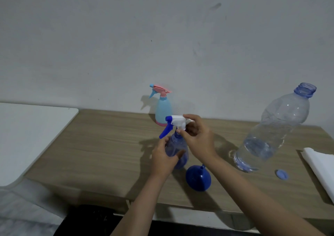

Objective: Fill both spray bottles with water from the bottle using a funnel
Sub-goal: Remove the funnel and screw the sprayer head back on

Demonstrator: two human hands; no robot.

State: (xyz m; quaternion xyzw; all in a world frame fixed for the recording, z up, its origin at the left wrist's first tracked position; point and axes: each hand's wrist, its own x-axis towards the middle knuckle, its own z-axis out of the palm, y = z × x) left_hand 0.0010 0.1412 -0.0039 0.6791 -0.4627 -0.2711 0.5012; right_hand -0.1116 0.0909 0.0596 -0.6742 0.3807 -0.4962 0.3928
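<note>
Fingers of left hand (163, 160) wrap blue spray bottle (178, 152); right hand (197, 136) pinches its trigger head (178, 121).

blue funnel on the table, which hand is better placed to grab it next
Right, probably. The blue plastic funnel lies under the right forearm, and the right hand only pinches the white-and-blue trigger sprayer head, while the left hand steadies the clear blue spray bottle.

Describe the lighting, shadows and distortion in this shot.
Head view: dim, soft light; the light blue spray bottle casts a shadow leftward on the wall; wide-angle distortion leans the water bottle rightward; the whole frame is slightly soft, with small glints on that bottle.
</note>
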